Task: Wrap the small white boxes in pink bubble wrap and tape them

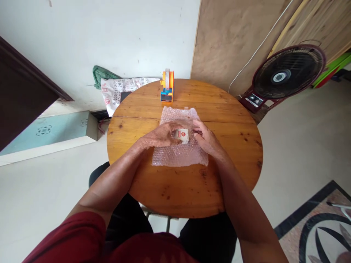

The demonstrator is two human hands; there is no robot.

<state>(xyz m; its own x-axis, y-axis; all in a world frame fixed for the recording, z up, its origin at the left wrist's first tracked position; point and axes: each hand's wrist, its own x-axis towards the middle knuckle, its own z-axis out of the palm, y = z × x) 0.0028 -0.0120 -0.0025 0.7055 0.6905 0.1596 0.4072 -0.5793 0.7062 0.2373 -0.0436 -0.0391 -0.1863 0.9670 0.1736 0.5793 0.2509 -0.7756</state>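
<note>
A small white box with a red mark on top sits on a sheet of clear bubble wrap in the middle of a round wooden table. My left hand grips the box's left side with curled fingers. My right hand holds the box's right side, fingers bent against it. Both hands rest on the bubble wrap.
An orange and blue tape dispenser stands at the table's far edge. A printed white sack and green bag lie behind the table by the wall. A dark red floor fan stands at the right. A patterned floor inlay is at lower right.
</note>
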